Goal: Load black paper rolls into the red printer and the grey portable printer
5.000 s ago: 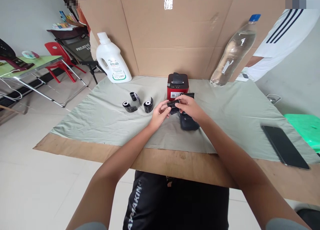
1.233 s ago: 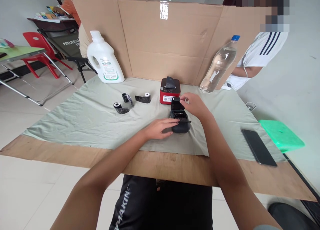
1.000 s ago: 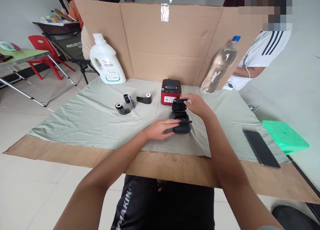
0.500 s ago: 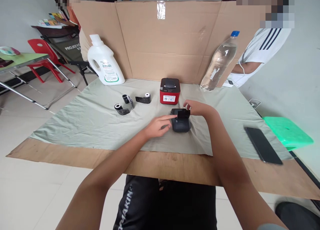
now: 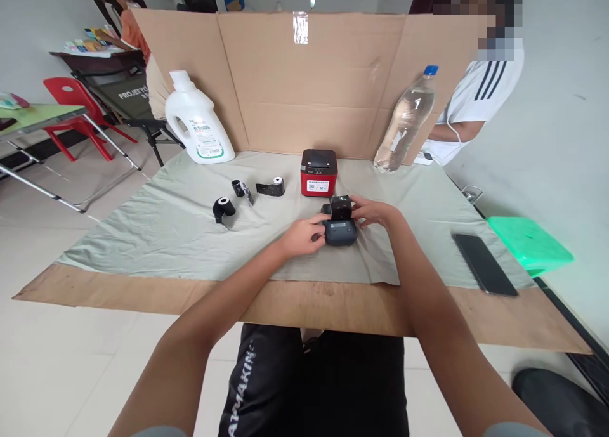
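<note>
Black trousers with white lettering (image 5: pixel 311 383) show below the bare front edge of a brown wooden board (image 5: pixel 328 300), above a pale tiled floor (image 5: pixel 71 354). A wrinkled grey-green cloth (image 5: pixel 181 240) covers most of the board; a black flat phone (image 5: pixel 484 264) lies across its front edge at right. Mid-cloth sits a dark, round-cornered plastic device (image 5: pixel 340 233), a glossy black upright piece (image 5: pixel 341 207) at its far part. The left hand (image 5: pixel 303 236) reaches its left side, forefinger stretched, thumb parted from it. The right hand (image 5: pixel 375 212) bends its fingers at the black piece's right edge; whether they pinch it, I cannot tell. Three black rolls with loose ends (image 5: pixel 223 207) lie to the left. Farther back are a red-and-black boxy printer (image 5: pixel 318 172), a white plastic handled jug (image 5: pixel 198 123) and a clear blue-capped bottle (image 5: pixel 404 126), tilted against a brown cardboard screen (image 5: pixel 309 88). Beyond the board's right edge is a green plastic stool (image 5: pixel 530 243); at left, a green-topped folding table (image 5: pixel 40 113) and a red plastic chair (image 5: pixel 71 93). Behind the screen is a person in a striped white shirt (image 5: pixel 485 91).
</note>
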Action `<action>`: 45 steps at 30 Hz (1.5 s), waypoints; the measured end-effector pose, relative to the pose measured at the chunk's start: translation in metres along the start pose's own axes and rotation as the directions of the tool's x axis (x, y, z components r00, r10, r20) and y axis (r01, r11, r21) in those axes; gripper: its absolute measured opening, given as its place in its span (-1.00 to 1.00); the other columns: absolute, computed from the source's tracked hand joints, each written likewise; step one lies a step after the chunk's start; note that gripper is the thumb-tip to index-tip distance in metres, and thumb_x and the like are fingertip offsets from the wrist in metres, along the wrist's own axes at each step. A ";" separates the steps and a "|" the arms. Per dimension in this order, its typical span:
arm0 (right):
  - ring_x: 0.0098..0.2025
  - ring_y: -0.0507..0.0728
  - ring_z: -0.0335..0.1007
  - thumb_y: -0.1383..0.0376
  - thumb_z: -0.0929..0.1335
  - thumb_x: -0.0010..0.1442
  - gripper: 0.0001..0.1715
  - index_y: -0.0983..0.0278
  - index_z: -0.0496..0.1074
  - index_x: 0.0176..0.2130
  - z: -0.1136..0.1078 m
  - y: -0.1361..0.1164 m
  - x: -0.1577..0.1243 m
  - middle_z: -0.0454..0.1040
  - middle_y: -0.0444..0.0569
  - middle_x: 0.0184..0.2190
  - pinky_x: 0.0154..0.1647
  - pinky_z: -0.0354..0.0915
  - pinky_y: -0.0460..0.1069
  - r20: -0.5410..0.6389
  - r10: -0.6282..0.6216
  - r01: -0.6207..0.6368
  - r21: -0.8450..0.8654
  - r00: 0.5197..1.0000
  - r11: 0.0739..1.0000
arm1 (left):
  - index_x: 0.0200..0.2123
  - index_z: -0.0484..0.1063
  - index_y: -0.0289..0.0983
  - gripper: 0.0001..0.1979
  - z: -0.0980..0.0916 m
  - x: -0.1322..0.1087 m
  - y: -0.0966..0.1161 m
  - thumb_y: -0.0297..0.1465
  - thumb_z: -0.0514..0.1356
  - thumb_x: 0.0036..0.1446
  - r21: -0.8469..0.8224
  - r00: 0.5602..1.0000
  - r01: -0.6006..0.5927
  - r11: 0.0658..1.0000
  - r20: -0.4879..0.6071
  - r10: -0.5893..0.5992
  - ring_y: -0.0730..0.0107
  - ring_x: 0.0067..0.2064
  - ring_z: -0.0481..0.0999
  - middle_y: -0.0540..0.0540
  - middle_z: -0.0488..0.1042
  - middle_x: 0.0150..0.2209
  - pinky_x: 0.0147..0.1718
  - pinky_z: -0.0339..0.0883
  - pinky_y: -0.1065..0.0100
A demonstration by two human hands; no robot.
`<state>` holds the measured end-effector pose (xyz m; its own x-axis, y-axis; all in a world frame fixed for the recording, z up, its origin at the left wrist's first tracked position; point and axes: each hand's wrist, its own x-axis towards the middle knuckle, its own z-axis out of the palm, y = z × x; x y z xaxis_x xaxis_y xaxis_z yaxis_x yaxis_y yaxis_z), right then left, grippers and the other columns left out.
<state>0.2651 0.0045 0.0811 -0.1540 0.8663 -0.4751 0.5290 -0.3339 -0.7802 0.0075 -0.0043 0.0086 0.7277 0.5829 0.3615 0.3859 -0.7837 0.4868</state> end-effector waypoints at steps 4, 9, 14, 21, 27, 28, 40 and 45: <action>-0.37 0.04 0.35 0.37 0.48 -0.03 -0.32 0.11 0.32 0.08 0.004 0.001 -0.003 0.39 -0.18 -0.33 -0.38 0.34 -0.07 -0.017 0.036 -0.035 0.062 0.999 0.997 | -0.43 0.53 -0.26 -0.82 0.002 0.000 -0.001 -0.41 0.18 0.22 -0.038 1.000 0.006 0.999 -0.021 -0.007 0.45 -0.36 0.54 -0.11 0.49 0.26 -0.33 0.34 0.33; -0.35 0.06 0.37 0.21 0.51 0.03 -0.35 0.11 0.35 0.10 0.007 0.017 -0.004 0.43 -0.16 -0.31 -0.39 0.34 -0.07 -0.015 -0.084 0.085 0.145 0.996 0.986 | -0.43 0.50 -0.27 -0.79 0.003 -0.002 -0.004 -0.38 0.17 0.26 -0.065 0.999 0.024 0.998 -0.044 -0.027 0.36 -0.21 0.63 -0.15 0.47 0.30 -0.28 0.39 0.33; -0.37 0.05 0.36 0.04 0.52 0.09 -0.31 0.16 0.38 0.14 0.008 0.039 0.006 0.45 -0.09 -0.25 -0.54 0.24 -0.12 -0.070 -0.195 0.204 0.150 0.978 0.967 | -0.34 0.49 -0.24 -0.86 0.001 -0.003 -0.004 -0.37 0.17 0.26 -0.097 0.997 0.041 0.994 -0.061 -0.047 0.24 0.01 0.64 -0.15 0.42 0.35 -0.24 0.45 0.33; -0.56 0.01 0.16 0.00 0.52 0.15 -0.36 0.23 0.44 0.11 0.004 0.054 0.021 0.25 -0.25 -0.60 -0.62 0.14 -0.11 -0.086 -0.254 0.266 0.191 0.964 0.945 | -0.31 0.45 -0.22 -0.94 -0.002 -0.003 -0.006 -0.43 0.17 0.21 -0.155 0.988 0.096 0.983 -0.102 -0.112 0.40 -0.19 0.60 -0.07 0.41 0.35 -0.33 0.40 0.37; -0.52 0.03 0.23 0.03 0.54 0.12 -0.28 0.22 0.44 0.18 0.004 0.057 0.020 0.31 -0.21 -0.56 -0.61 0.17 -0.11 -0.109 -0.253 0.272 0.217 0.961 0.938 | -0.06 0.53 -0.23 -0.77 0.004 0.002 -0.015 -0.40 0.17 0.24 -0.120 0.940 0.274 0.954 -0.177 -0.293 0.43 -0.31 0.50 -0.13 0.55 0.10 -0.20 0.42 0.33; -0.50 0.04 0.25 0.03 0.55 0.11 -0.29 0.21 0.45 0.18 0.004 0.056 0.020 0.35 -0.18 -0.53 -0.61 0.18 -0.11 -0.114 -0.256 0.276 0.217 0.960 0.936 | -0.02 0.54 -0.24 -0.73 0.005 0.003 -0.017 -0.40 0.17 0.24 -0.106 0.935 0.309 0.945 -0.150 -0.322 0.40 -0.31 0.51 -0.12 0.59 -0.01 -0.20 0.42 0.32; -0.39 0.05 0.33 0.07 0.55 0.10 -0.34 0.21 0.50 0.14 0.006 0.052 0.014 0.52 -0.03 -0.25 -0.58 0.21 -0.10 -0.121 -0.262 0.284 0.226 0.957 0.932 | 0.06 0.63 -0.35 -0.61 0.016 0.004 -0.017 -0.33 0.19 0.25 -0.405 0.869 0.451 0.796 -0.006 -0.495 0.41 -0.40 0.41 -0.02 0.54 -0.41 -0.32 0.33 0.39; -0.36 0.08 0.34 0.05 0.54 0.10 -0.36 0.21 0.51 0.12 0.006 0.052 0.014 0.50 -0.03 -0.24 -0.57 0.21 -0.08 -0.111 -0.259 0.278 0.222 0.960 0.935 | 0.04 0.64 -0.30 -0.63 0.017 0.005 -0.015 -0.38 0.20 0.22 -0.381 0.856 0.461 0.801 -0.047 -0.515 0.42 -0.40 0.42 0.00 0.53 -0.41 -0.29 0.35 0.38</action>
<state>0.2854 -0.0029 0.0318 -0.1923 0.9588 -0.2091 0.2661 -0.1541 -0.9515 0.0147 0.0065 -0.0109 0.3974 0.9125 0.0966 0.4284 -0.2776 0.8599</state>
